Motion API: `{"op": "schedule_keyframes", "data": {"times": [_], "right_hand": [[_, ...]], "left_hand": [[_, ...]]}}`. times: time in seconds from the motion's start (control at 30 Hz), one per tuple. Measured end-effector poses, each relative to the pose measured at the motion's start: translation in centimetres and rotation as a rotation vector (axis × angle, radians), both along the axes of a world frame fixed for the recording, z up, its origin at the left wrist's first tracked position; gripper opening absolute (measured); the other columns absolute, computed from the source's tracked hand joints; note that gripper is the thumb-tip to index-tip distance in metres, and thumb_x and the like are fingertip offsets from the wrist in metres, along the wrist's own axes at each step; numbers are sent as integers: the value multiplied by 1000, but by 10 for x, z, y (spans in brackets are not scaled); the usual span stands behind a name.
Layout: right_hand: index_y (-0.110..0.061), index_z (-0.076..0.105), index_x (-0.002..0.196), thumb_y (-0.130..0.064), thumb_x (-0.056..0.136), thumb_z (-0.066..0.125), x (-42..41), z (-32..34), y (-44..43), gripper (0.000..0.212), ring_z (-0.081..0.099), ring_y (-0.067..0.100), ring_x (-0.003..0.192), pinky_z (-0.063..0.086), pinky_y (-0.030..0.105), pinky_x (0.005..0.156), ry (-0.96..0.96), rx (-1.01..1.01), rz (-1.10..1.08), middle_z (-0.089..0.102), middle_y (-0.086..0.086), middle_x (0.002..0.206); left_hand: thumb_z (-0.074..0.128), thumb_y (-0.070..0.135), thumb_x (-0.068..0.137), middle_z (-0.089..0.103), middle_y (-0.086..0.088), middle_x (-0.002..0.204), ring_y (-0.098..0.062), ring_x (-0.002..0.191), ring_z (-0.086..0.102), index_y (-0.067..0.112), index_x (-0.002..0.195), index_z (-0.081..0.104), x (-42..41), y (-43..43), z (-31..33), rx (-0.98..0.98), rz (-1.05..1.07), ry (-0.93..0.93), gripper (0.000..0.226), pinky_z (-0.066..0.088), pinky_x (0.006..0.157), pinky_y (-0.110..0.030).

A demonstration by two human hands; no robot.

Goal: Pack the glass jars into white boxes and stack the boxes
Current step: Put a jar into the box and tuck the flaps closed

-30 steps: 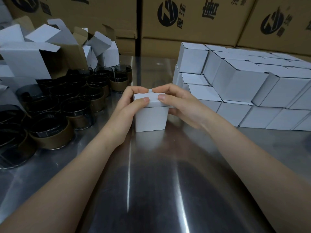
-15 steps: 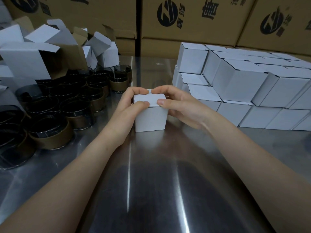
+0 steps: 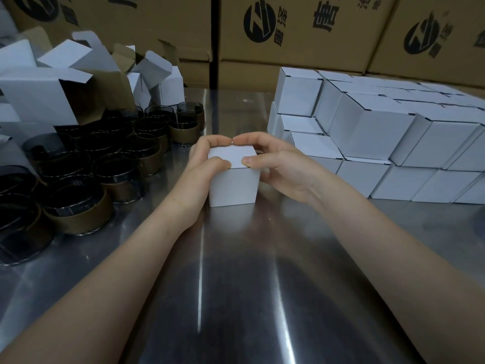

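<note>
A small white box (image 3: 232,186) stands upright on the steel table (image 3: 236,285), its lid flat on top. My left hand (image 3: 202,169) grips its left side, thumb on the front top edge, fingers curled over the back. My right hand (image 3: 278,161) holds the right side the same way, and the two index fingertips touch above the lid. Dark glass jars with gold bands (image 3: 78,200) crowd the left of the table. A stack of shut white boxes (image 3: 380,137) rises two layers high at the right.
Open empty white boxes (image 3: 47,95) with raised flaps lie behind the jars at the far left. Large brown printed cartons (image 3: 301,30) form a wall along the back. Bare steel stretches in front of the held box.
The lid has gone flat and closed on the box. Both hands' fingers have slid further over the top until the index fingertips meet; the thumbs stay at the front edge.
</note>
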State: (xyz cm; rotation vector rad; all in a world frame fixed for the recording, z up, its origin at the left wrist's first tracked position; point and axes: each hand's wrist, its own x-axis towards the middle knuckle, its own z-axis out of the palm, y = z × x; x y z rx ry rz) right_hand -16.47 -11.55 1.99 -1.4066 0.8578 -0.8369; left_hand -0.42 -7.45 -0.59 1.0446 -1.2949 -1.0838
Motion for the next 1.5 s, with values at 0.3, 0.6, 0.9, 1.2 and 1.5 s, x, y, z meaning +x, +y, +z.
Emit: {"op": "schedule_keyframes", "data": {"times": [0.3, 0.6, 0.9, 1.2, 1.5], "right_hand": [[-19, 66, 109, -12, 92, 56, 20, -3, 21, 21, 48, 7, 112, 33, 3, 90, 526, -596, -386, 50, -3, 119], [-15, 59, 108, -66, 72, 47, 42, -10, 40, 63, 49, 23, 98, 45, 36, 80, 963, -930, -540, 50, 2, 106], [-14, 57, 106, -42, 77, 66, 39, -5, 28, 41, 46, 24, 102, 42, 33, 78, 831, -966, -565, 51, 1, 108], [-19, 63, 112, -39, 80, 65, 6, 51, -13, 38, 45, 24, 114, 26, 18, 79, 679, -938, -909, 49, 3, 118], [-3, 53, 115, -36, 86, 59, -24, 58, -54, 44, 44, 38, 113, 37, 37, 72, 1175, -863, -1000, 44, 16, 126]], "left_hand": [[55, 26, 74, 42, -1, 133, -16, 121, 49, 32, 130, 35, 0, -6, -7, -64, 70, 18, 60, 45, 100, -28], [46, 34, 103, 48, 11, 119, 20, 89, 54, 27, 132, 37, -1, -7, -11, -50, 167, 33, 31, 45, 75, -4], [37, 48, 86, 65, -2, 111, -25, 108, 62, 40, 99, 51, 5, -6, -8, -19, 349, 12, 21, 48, 96, -55], [50, 11, 93, 69, 0, 84, -20, 82, 63, 22, 88, 65, 0, -6, -16, -86, 366, -158, 19, 50, 75, -26], [54, 4, 89, 70, -2, 76, -4, 58, 51, 22, 79, 66, -7, -1, -20, -135, 140, -426, 23, 38, 55, -10]]}}
